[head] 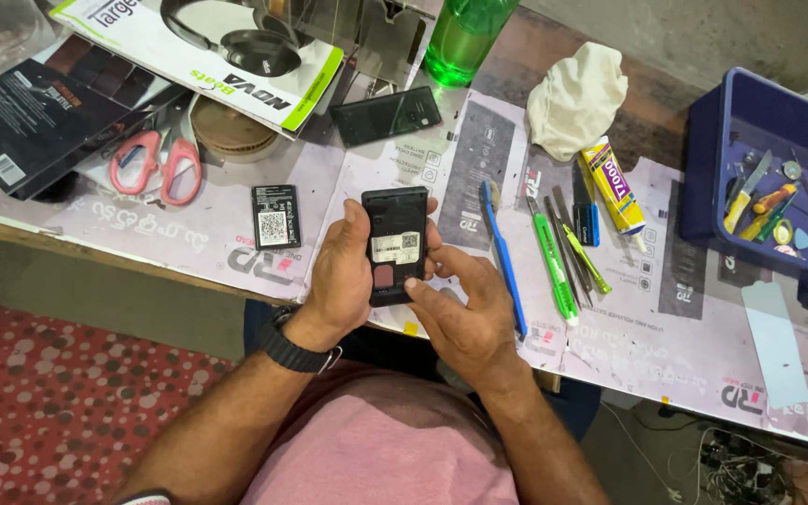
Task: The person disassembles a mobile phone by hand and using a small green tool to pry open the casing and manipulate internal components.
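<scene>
The left hand (340, 276) wraps around a small black phone (395, 245), back cover off and compartment exposed, held over the near table edge (123, 257). The right hand (465, 313) grips the phone's lower right side, thumb pressing near its bottom. Left of the phone lies a loose battery (275, 215); right of it, a blue toothbrush (502, 252). A firm left-hand grip and light thumb pressure would likely serve best.
</scene>
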